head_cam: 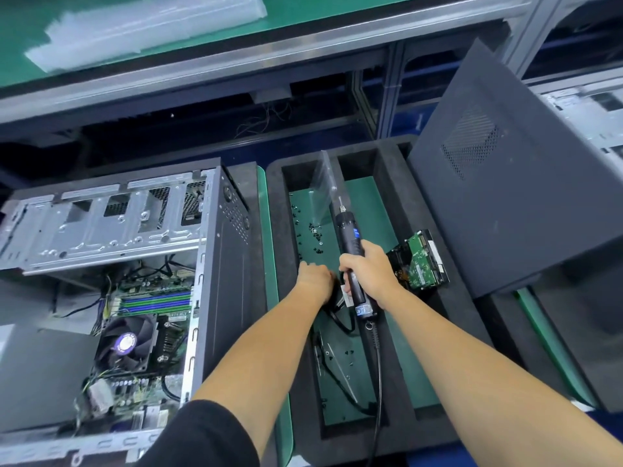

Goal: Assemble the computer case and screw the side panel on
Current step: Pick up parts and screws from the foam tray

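Note:
The open computer case [219, 264] lies at the left, its motherboard [151, 298] and CPU fan [126, 343] exposed. The dark side panel [512, 203] leans tilted at the right, over the black foam tray [286, 251]. My right hand [371, 267] grips a black electric screwdriver [349, 237], bit pointing away, cable trailing toward me. My left hand [315, 278] is down inside the tray, beside the screwdriver, fingers curled at a dark thing I cannot make out. Several small black screws [312, 230] lie scattered on the tray's green floor.
A hard drive [421, 261] with a green circuit board sits in the tray's right compartment, just right of my right hand. A clear plastic bag [323, 187] stands up in the tray. A green-topped shelf [303, 8] with plastic sheets runs along the back.

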Available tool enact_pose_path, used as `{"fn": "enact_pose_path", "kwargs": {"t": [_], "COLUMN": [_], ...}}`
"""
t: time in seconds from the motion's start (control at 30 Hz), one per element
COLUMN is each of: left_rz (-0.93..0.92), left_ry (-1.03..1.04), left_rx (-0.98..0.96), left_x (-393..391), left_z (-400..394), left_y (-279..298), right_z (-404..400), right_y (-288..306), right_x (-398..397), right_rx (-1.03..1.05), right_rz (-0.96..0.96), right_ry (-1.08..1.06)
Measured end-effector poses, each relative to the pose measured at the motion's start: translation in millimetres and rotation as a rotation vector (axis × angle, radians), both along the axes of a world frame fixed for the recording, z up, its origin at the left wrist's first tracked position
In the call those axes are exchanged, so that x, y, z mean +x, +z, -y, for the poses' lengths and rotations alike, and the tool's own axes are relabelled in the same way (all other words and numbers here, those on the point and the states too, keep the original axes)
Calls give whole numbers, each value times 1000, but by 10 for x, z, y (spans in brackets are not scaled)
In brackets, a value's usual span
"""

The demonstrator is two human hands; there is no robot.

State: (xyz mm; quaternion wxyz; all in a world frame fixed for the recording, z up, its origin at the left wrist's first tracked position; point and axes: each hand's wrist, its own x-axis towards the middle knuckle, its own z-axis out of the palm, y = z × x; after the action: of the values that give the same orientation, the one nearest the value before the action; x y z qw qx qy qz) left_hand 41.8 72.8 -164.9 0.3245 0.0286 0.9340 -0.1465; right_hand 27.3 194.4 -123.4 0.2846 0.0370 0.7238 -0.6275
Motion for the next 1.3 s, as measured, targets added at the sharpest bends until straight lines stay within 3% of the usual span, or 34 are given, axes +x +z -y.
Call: {"fn": "enact_pose_path", "kwargs": {"t": [0.13,0.27,0.4,0.8,1.13,1.3], "left_rz": [-2,-246,-376,-394,-395,-378], "left_ry": [109,326,387,338,529,519], "left_rx": [53,225,244,324,387,390], "left_x": [-125,-351,-550,-661,-616,-597], "left_z": [-6,98,176,247,229,230], "left_y": [48,164,73,-159,-195,-230], "right_z": [2,3,6,16,12,10], "right_y": [-5,-32,-85,-122,-83,-66], "right_x": [-6,-16,-59,-107,-98,-92], "right_rx": [1,-9,-21,-19,-17,-14], "right_rz": [-2,10,20,33,26,20], "right_ry": [-1,-12,5,25,26,17]}}
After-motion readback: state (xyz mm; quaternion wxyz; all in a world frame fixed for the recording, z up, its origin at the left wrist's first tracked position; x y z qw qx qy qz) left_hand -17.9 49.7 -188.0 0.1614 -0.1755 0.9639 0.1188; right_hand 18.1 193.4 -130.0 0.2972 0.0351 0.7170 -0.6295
